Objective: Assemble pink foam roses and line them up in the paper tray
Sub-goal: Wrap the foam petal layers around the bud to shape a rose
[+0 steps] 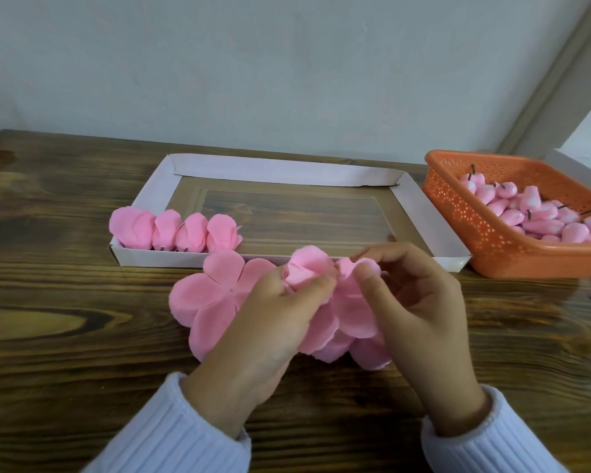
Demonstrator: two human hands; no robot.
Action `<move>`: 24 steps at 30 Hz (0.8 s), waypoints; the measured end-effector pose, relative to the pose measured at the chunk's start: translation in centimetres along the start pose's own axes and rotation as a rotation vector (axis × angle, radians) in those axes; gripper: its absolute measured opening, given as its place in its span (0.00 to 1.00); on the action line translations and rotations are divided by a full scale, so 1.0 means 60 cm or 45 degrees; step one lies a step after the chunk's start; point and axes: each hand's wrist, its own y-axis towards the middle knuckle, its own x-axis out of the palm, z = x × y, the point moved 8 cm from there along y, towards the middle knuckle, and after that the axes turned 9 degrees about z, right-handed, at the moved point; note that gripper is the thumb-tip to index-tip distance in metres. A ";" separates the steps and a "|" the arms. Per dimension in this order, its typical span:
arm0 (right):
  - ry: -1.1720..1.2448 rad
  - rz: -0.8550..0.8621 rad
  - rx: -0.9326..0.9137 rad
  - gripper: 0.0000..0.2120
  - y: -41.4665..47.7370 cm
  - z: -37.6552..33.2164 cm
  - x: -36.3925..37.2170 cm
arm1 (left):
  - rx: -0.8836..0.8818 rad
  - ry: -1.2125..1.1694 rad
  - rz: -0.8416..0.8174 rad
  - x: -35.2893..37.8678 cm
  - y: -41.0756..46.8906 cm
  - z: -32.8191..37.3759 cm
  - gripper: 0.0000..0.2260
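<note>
A white paper tray [420, 213] lies on the wooden table, with several finished pink foam roses [174, 232] lined up along its near left edge. In front of the tray my left hand [270, 322] grips a half-wrapped pink rose [304, 271] by its bud. My right hand [420, 308] pinches one of that rose's petals [359, 268] between thumb and fingers. Flat pink petal sheets [209, 295] lie on the table under and beside both hands.
An orange perforated basket [475, 227] holding many pink foam buds with short dark stems stands at the right, touching the tray's right end. A white box corner [580, 169] shows behind it. A grey wall rises behind the table.
</note>
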 end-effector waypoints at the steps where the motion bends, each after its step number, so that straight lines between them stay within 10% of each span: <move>1: -0.012 0.019 0.007 0.07 0.001 0.002 -0.002 | 0.001 0.016 -0.041 0.004 -0.003 0.000 0.07; 24: 0.114 -0.047 0.023 0.01 0.000 0.000 0.005 | 0.229 0.182 -0.216 0.021 -0.010 0.017 0.08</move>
